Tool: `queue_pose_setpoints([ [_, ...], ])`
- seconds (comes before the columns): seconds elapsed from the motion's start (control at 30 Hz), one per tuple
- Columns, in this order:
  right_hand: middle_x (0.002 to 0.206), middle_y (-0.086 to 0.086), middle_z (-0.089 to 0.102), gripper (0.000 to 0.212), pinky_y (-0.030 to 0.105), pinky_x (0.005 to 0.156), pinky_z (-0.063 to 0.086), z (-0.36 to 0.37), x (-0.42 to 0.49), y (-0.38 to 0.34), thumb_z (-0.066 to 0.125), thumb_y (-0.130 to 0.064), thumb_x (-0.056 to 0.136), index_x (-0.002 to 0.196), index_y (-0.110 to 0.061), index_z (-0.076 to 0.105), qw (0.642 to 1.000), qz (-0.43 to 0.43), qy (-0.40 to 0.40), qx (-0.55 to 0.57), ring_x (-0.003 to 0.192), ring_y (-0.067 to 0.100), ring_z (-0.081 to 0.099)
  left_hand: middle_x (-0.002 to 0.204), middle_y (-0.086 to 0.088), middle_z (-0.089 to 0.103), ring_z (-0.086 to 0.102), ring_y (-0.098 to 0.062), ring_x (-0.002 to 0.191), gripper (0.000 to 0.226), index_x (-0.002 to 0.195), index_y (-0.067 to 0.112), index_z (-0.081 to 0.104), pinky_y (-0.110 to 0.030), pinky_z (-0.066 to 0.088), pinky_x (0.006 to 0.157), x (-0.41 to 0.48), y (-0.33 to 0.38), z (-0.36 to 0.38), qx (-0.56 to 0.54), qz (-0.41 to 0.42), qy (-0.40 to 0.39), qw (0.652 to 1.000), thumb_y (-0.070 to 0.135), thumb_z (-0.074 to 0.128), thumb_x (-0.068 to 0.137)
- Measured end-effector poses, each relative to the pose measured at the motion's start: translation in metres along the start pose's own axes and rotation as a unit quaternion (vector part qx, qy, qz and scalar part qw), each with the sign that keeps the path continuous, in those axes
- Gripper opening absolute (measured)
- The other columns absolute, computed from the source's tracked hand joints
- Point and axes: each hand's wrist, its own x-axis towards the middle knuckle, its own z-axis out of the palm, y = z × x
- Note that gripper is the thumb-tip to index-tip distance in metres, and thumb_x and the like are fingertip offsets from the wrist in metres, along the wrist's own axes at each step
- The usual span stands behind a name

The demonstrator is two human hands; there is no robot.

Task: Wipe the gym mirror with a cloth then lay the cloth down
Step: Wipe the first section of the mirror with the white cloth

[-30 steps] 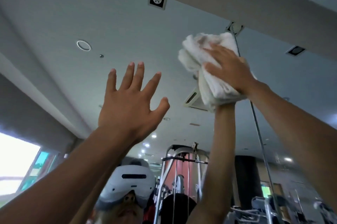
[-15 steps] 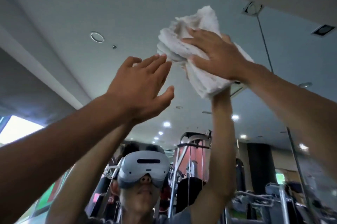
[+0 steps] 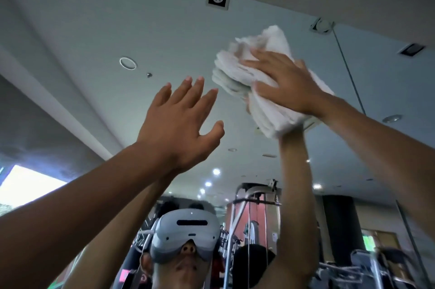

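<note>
- Head view, and we're looking steeply up the large gym mirror [image 3: 164,30], with a thin dark seam between its panels [image 3: 346,60] as our marker.
- Just left of that seam sits the folded white terry cloth [image 3: 237,77], high up and flat against the glass.
- Our right hand [image 3: 287,84] is spread over it, fingers straight and splayed. They press the cloth rather than curl round it, and the fingertips point up and away from the seam.
- The cloth's stacked folded edges face away from the seam too, and its longer side runs roughly up and down the glass.
- Further left of the seam, beyond the cloth and a little lower, is our left hand [image 3: 181,121]. Its fingers are loose and fanned, holding nothing.
- Its fingertips come near the cloth's folded edge without meeting it. We cannot tell whether the palm rests on the glass.
- We judge this as mid-wipe, with laying the cloth down not yet begun.
- Everything turns on direction: the right hand alone drives the cloth, and the fingers lead away from the seam. A sweep that way runs straight toward the left hand, so one must give way.
</note>
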Motion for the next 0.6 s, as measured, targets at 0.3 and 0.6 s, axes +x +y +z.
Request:
queue_pose_setpoints([
  [0.3, 0.159, 0.005, 0.028, 0.059, 0.058, 0.115, 0.010, 0.023, 0.094, -0.054, 0.034, -0.051, 0.097, 0.152, -0.029, 0.031, 0.938, 0.335, 0.075, -0.034, 0.145, 0.025, 0.024, 0.158, -0.005, 0.041, 0.041, -0.024, 0.144, 0.080, 0.152, 0.025, 0.042, -0.039, 0.036, 0.099, 0.012, -0.031, -0.018, 0.078, 0.123, 0.010, 0.989, 0.063, 0.019, 0.086],
  [0.6, 0.163, -0.013, 0.019, 0.071, 0.056, 0.113, 0.021, -0.006, 0.021, -0.022, 0.024, -0.066, 0.078, 0.148, -0.054, 0.021, 0.997, -0.038, -0.058, -0.029, 0.149, 0.012, 0.016, 0.142, -0.007, 0.059, 0.061, -0.025, 0.126, 0.056, 0.139, 0.020, 0.061, -0.047, 0.050, 0.093, 0.011, -0.103, -0.045, 0.090, 0.221, -0.018, 0.971, 0.045, 0.035, 0.095],
])
